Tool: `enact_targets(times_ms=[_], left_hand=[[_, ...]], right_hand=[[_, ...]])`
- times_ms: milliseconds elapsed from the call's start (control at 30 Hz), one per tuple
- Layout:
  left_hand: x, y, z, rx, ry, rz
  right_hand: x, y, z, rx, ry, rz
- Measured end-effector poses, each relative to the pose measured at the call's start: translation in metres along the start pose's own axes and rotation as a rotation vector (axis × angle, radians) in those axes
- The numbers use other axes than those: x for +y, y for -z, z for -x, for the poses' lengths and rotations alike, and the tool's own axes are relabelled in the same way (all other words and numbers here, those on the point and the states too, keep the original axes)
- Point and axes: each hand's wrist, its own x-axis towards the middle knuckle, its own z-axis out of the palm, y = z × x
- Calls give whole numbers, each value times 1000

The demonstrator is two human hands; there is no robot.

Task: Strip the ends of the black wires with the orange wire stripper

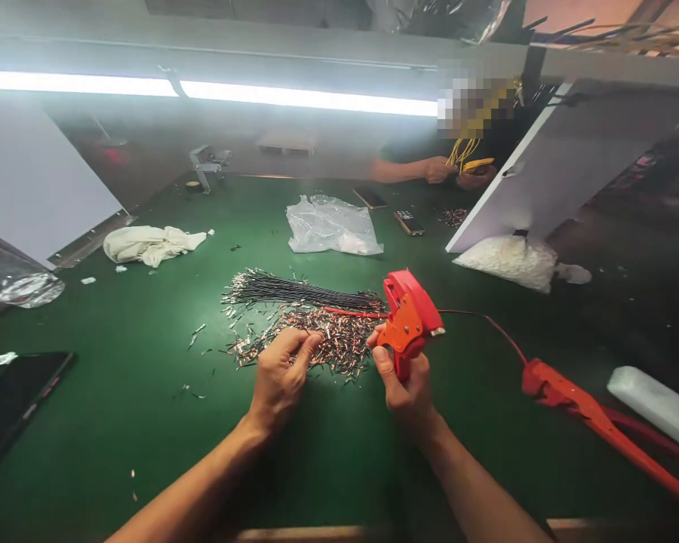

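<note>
My right hand point(404, 385) grips the handle of a red-orange crimping tool point(410, 313), held upright above the green table point(118, 392). A thin red wire point(351, 311) runs into the tool's left side. My left hand point(280, 373) is pinched at the near edge of a pile of small metal terminals point(328, 339); what its fingers hold is too small to name. Behind the pile lies a bundle of dark wires point(294, 290).
A second red tool point(582, 407) with a cable lies at the right, beside a white foam roll point(656, 403). Plastic bags point(331, 226), point(509, 260), a white cloth point(150, 243), a dark phone point(11, 400) and a slanted white panel point(566, 162) are around. Another person's hands point(458, 172) work with yellow wires at the far side.
</note>
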Motion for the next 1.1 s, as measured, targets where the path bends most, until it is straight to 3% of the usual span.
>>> enact_targets(times_ms=[167,233,467,767,1100], left_hand=[[-9,8,2,151,-4,56],[-13,7,1,158,1,86],[-16,5,-3,39,44,265],[-11,7,-5,-88,121,509],[-7,11,-5,-180,85,474]], right_hand=[[-19,-18,4,-153,-76,-292],[-22,-25,3,-220,-125,-406],[-30,-37,0,-388,-278,-646],[-23,-39,8,-431,-354,-718],[-22,-36,10,-479,-395,-797]])
